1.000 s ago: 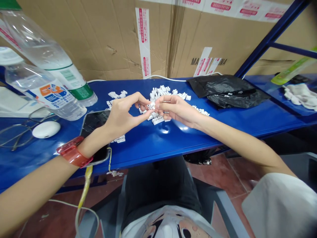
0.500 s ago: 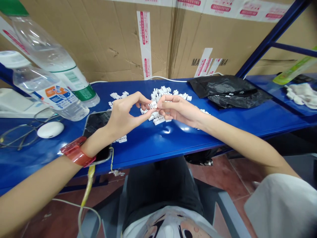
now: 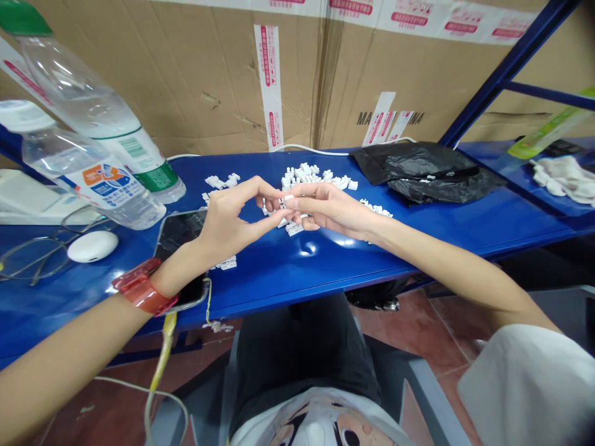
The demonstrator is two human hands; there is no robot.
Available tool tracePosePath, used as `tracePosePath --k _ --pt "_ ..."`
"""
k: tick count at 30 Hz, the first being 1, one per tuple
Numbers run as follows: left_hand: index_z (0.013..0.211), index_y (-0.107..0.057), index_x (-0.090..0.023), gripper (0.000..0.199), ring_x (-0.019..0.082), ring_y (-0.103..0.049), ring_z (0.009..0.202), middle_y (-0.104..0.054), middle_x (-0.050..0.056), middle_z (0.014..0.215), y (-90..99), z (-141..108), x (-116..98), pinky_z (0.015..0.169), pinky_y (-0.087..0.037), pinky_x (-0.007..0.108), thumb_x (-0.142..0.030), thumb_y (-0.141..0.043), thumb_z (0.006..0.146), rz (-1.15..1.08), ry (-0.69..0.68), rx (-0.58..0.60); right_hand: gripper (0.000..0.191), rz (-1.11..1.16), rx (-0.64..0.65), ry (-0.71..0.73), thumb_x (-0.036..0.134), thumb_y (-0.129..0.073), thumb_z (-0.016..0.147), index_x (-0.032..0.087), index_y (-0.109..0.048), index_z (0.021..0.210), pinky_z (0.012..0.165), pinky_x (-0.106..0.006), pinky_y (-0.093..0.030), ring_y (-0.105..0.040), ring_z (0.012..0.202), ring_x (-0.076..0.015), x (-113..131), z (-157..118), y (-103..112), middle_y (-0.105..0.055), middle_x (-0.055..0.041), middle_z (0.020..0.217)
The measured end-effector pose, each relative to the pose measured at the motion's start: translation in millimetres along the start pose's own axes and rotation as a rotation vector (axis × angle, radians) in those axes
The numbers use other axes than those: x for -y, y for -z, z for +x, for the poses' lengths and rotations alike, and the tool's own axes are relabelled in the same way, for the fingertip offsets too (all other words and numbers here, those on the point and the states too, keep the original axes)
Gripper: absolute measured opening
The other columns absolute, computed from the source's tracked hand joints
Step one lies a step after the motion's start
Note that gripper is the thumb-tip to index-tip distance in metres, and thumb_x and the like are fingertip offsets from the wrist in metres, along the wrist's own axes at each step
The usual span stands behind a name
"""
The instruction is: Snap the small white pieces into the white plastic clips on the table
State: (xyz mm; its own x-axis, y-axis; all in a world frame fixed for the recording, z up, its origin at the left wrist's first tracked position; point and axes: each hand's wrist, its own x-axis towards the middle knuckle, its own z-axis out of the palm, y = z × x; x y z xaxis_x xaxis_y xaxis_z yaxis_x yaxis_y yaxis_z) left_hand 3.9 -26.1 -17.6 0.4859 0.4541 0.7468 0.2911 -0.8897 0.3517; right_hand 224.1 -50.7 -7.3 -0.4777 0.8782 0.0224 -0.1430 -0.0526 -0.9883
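Between my two hands, above the blue table (image 3: 297,272), is a small white plastic piece (image 3: 287,199). My left hand (image 3: 237,214) pinches it from the left with thumb and forefinger. From the right, the fingertips of my right hand (image 3: 325,207) close on the same piece and cover part of it. Just behind and below the hands lies a pile of similar white plastic pieces (image 3: 304,175). Smaller groups of these white pieces lie to the left (image 3: 222,181) and to the right (image 3: 376,209).
A phone (image 3: 181,235) lies under my left wrist. Two plastic bottles, one with a green label (image 3: 158,176) and one with a white cap (image 3: 106,186), stand at the left beside eyeglasses (image 3: 35,254) and a white oval case (image 3: 93,246). Black plastic bags (image 3: 427,170) lie at the right.
My right fingertips have shifted slightly left over the white piece, and the two hands are closer together. The view has shifted a little.
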Motion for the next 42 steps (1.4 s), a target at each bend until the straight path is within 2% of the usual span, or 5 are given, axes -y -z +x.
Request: tracePosePath --k 6,10,17,31,42 --pt "0.108 -0.075 -0.023 0.025 0.022 -0.070 0.082 -0.076 0.006 0.090 13.7 14 -3 0.078 -0.059 0.037 -0.044 -0.064 0.102 0.154 -0.020 0.179 0.038 -0.278 -0.056 0.180 0.047 -0.090 0.080 0.018 -0.067 0.082 0.059 -0.025 -0.040 -0.052 0.064 -0.0096 1 4 12 -0.065 0.0016 0.071" --pt "0.149 -0.060 -0.016 0.077 0.037 -0.065 0.128 -0.068 0.019 0.142 48.1 2 -4 0.108 -0.053 0.051 -0.072 -0.063 0.098 0.337 -0.018 0.419 0.030 -0.690 -0.132 0.372 0.045 -0.077 0.092 0.019 -0.064 0.083 0.073 -0.033 -0.046 -0.059 0.073 -0.0159 -4 12 35 -0.067 -0.0020 0.078" --pt "0.171 -0.027 -0.004 0.140 0.049 -0.035 0.159 -0.033 0.030 0.173 95.8 -64 16 0.130 -0.033 0.058 -0.107 -0.041 0.077 0.515 0.420 0.716 0.034 -1.264 -0.133 0.483 0.047 -0.070 0.100 0.018 -0.069 0.117 0.103 -0.045 -0.045 -0.060 0.109 -0.0297 -5 17 53 -0.071 -0.0123 0.110" --pt "0.175 -0.019 -0.009 0.126 0.048 -0.015 0.167 -0.013 0.024 0.181 35.2 -21 67 0.133 -0.020 0.063 -0.097 -0.033 0.086 0.508 0.552 0.722 0.109 -1.467 -0.181 0.299 0.088 -0.062 0.086 0.022 -0.037 0.168 0.124 -0.072 -0.033 -0.035 0.159 -0.0501 -14 -91 101 -0.039 -0.0269 0.170" --pt "0.169 -0.031 -0.003 0.108 0.047 -0.036 0.159 -0.037 0.028 0.172 7.0 11 66 0.129 -0.028 0.065 -0.081 -0.038 0.096 0.488 0.385 0.538 0.068 -1.360 -0.135 0.343 0.066 -0.060 0.101 0.015 -0.064 0.146 0.121 -0.062 -0.042 -0.056 0.143 -0.0397 -29 -65 95 -0.060 -0.0244 0.150"
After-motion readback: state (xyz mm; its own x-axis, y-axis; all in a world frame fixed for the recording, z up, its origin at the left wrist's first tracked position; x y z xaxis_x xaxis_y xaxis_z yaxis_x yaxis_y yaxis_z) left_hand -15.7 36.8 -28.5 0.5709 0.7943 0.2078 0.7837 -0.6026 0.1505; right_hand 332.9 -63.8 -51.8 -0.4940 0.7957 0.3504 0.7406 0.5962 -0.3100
